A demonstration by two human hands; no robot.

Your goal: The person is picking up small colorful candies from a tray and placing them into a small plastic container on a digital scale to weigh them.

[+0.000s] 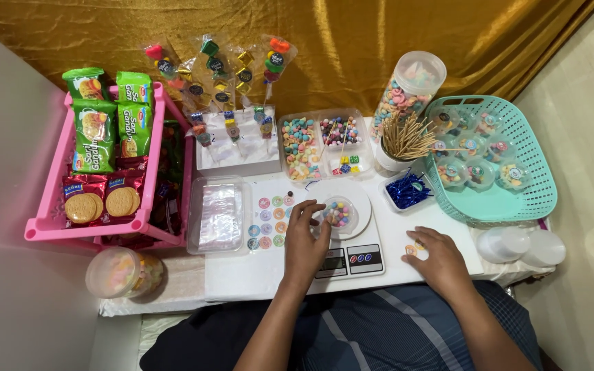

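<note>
White tabletop stretches before a seated person, with gold cloth hanging behind it. Nearest, the right hand lies flat on the table, fingers loosely spread and gripping nothing, its fingertips touching a small round sticker. The left hand rests over the near-left edge of a small kitchen scale, fingers bent and parted, tips touching the rim of a clear round cup of coloured candies that sits on the scale's white plate. Just left of those fingers lies a sheet of round stickers, and further left a clear tray of plastic bags. Beyond the fingertips stand a divided candy box and wrapped candy skewers. Far right of the fingers sits a teal basket holding filled cups; far left, a pink rack of biscuit packs.
</note>
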